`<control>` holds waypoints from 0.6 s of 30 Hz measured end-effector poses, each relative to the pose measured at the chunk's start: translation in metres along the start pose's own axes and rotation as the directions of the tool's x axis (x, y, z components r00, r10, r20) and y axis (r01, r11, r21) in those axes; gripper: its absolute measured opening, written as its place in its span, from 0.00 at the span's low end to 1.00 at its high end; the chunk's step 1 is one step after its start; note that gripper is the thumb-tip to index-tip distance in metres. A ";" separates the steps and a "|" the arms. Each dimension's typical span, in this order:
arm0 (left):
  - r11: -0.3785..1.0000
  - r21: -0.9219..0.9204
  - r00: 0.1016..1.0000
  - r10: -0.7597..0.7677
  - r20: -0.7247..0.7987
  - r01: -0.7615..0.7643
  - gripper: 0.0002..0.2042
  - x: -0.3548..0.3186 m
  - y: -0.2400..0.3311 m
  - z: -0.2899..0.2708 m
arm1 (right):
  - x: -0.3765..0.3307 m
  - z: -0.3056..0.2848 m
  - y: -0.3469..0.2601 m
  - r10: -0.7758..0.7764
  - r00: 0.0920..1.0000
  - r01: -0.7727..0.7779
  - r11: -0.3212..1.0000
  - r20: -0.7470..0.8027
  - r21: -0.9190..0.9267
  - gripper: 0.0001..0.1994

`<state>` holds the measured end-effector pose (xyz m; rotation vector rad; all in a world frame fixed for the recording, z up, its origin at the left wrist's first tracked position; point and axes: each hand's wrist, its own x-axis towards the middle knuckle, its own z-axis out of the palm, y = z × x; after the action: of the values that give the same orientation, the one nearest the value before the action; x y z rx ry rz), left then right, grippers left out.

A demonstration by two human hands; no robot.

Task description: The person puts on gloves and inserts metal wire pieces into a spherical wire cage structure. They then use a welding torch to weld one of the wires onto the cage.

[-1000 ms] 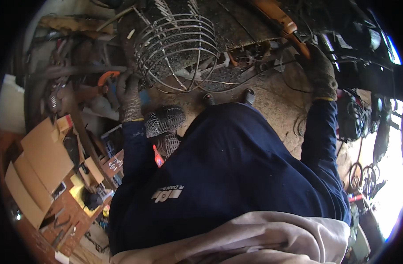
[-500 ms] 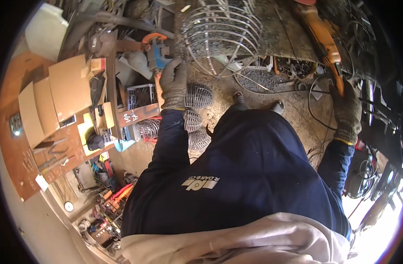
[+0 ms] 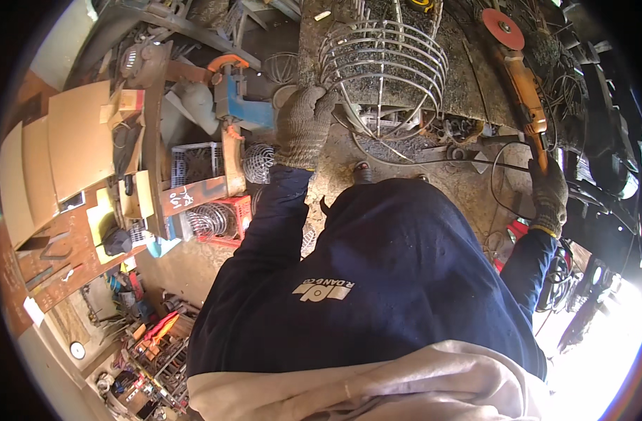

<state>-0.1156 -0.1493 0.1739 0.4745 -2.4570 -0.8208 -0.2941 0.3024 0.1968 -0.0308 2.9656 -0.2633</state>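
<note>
Grinder (image 3: 524, 85), orange with red disc (image 3: 504, 29), is gripped by the right hand (image 3: 548, 195); the left hand's (image 3: 304, 126) hold I cannot tell.

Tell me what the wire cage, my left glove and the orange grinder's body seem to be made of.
Wire cage: probably bare steel, semi-bright; its bars glint grey.
Left glove: apparently knitted fabric, matte, by its grainy texture; the fibre is unclear.
Grinder's body: likely moulded plastic, slightly glossy, judging by its orange colour and soft highlights.
</note>
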 end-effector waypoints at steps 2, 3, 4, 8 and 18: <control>0.998 -0.047 0.999 0.036 0.009 -0.036 0.09 0.001 -0.007 -0.001 | -0.002 -0.001 -0.004 0.031 0.999 -0.031 0.999 -0.009 -0.018 0.28; 0.996 -0.048 0.997 0.073 -0.027 -0.075 0.09 -0.001 -0.011 0.001 | -0.003 -0.001 -0.006 0.036 0.999 -0.036 0.999 0.002 -0.035 0.27; 0.991 -0.052 0.991 0.119 -0.065 -0.122 0.09 0.001 -0.014 0.005 | -0.005 -0.003 -0.008 0.048 0.999 -0.048 0.998 0.004 -0.048 0.27; 0.983 -0.117 0.989 0.130 -0.076 -0.139 0.08 0.000 -0.014 0.004 | -0.005 -0.003 -0.009 0.005 0.999 -0.001 0.997 0.050 -0.075 0.26; 0.964 -0.115 0.969 0.231 -0.088 -0.240 0.10 -0.004 -0.047 0.024 | -0.015 -0.029 -0.027 0.127 0.985 -0.146 0.975 0.120 0.166 0.25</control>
<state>-0.1186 -0.1719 0.1265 0.1591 -2.3202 -0.8347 -0.2844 0.2810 0.2326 0.1739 2.8088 -0.4852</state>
